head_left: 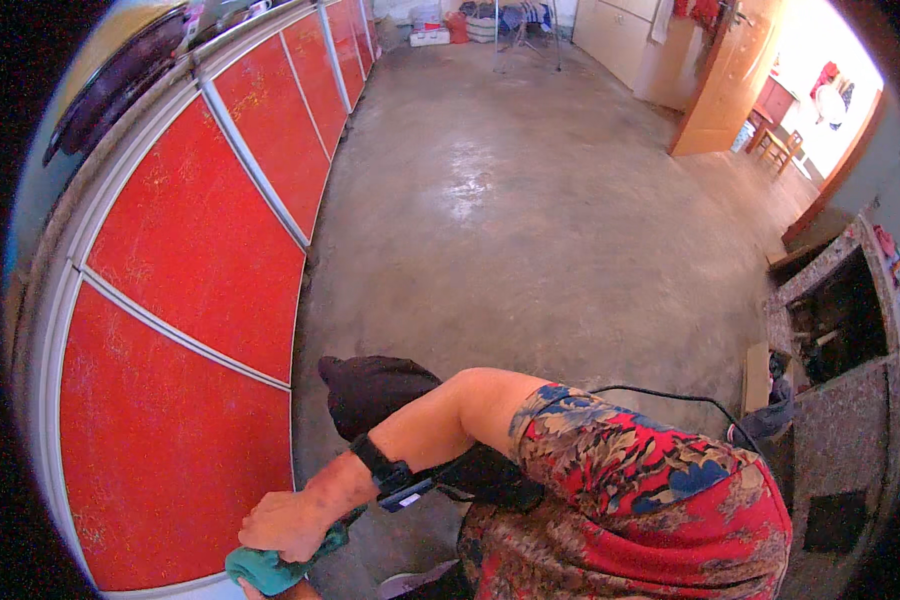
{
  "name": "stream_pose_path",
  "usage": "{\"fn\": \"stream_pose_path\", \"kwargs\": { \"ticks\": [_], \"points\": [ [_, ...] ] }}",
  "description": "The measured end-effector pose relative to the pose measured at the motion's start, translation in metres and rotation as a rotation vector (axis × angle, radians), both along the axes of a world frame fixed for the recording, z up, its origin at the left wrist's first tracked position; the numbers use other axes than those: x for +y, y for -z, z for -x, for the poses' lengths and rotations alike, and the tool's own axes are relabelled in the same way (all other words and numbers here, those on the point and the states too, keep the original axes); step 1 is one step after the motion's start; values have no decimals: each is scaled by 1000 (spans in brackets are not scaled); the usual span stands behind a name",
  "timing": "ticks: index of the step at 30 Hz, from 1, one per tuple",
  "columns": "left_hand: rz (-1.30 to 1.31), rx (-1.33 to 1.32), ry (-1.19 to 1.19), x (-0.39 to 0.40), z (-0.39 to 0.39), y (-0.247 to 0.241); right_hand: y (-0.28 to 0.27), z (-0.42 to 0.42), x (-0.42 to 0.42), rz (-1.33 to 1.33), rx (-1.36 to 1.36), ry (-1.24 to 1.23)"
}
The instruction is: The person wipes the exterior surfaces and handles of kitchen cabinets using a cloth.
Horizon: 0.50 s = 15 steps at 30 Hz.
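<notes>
My right hand (285,525) grips a green cloth (270,570) in front of the lowest part of a red cabinet door (187,442). Below it, at the picture's bottom edge, part of my left hand (250,590) shows against the same cloth; the rest is cut off. The cloth is bunched up between the two hands. A black strap with a small device (390,476) goes around my right wrist.
A row of red cabinet doors with pale metal frames (255,187) runs along the left. Bare concrete floor (532,247) extends ahead. A wooden door (727,82) stands ajar at the upper right. A worn cabinet (844,442) stands at right, and a black cable (675,394) passes behind my arm.
</notes>
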State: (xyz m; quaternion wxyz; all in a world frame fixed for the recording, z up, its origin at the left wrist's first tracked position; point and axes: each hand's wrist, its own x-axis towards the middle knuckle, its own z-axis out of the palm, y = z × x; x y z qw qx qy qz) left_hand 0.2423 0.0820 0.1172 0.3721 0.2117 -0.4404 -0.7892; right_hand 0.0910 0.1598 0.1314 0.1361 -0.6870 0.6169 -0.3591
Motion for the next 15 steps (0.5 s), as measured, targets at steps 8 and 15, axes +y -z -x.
{"fn": "stream_pose_path", "kwargs": {
  "ticks": [8, 15],
  "points": [
    [-23, -126, 257, 0, 61, 22, 6, 49, 28, -51, 53, 204],
    [-132, -155, 261, 5, 74, 16, 9, 50, 31, -111, 61, 154]
  ]
}}
